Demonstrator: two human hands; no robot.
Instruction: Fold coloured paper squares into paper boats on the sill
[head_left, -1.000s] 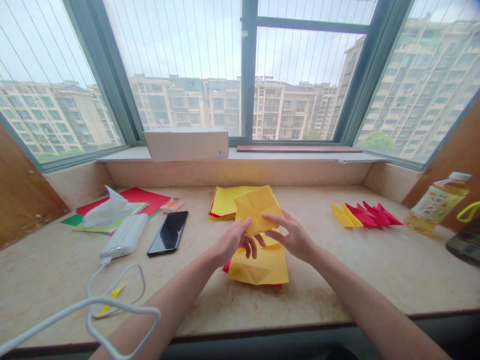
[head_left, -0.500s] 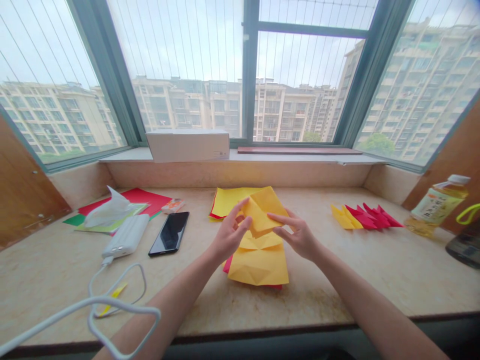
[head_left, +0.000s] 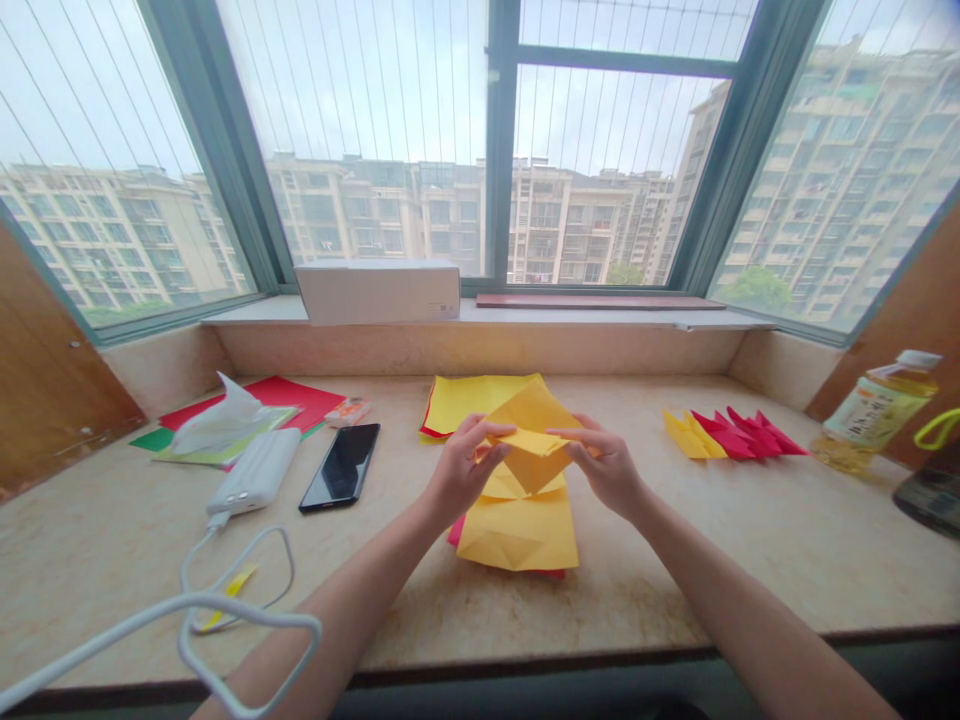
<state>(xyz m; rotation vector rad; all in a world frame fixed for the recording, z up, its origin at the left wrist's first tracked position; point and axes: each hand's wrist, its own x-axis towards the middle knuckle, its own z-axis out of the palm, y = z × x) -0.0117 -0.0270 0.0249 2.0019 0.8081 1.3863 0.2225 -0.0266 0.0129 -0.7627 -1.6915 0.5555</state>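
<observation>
Both of my hands hold a creased yellow paper sheet [head_left: 534, 440] just above the stone counter. My left hand [head_left: 459, 470] pinches its left side with thumb and fingers closed. My right hand [head_left: 606, 465] grips the right side, fingers closed on the paper. The sheet is partly folded, with its upper part bent toward me. Beneath my hands lies a small pile of folded yellow sheets [head_left: 521, 530] over a red one. Behind them sits a flat stack of yellow and red paper [head_left: 461, 400].
A black phone [head_left: 341, 467], a white power bank [head_left: 253, 472] with its looping cable [head_left: 225, 590], a tissue pack on coloured sheets [head_left: 225, 420] lie left. Folded red and yellow shapes [head_left: 731, 432] and a bottle [head_left: 870, 405] stand right. A white box [head_left: 377, 290] rests on the sill.
The yellow sheet has been folded further: its upper part now bends down toward me. Both hands moved slightly up and closed in on its two sides.
</observation>
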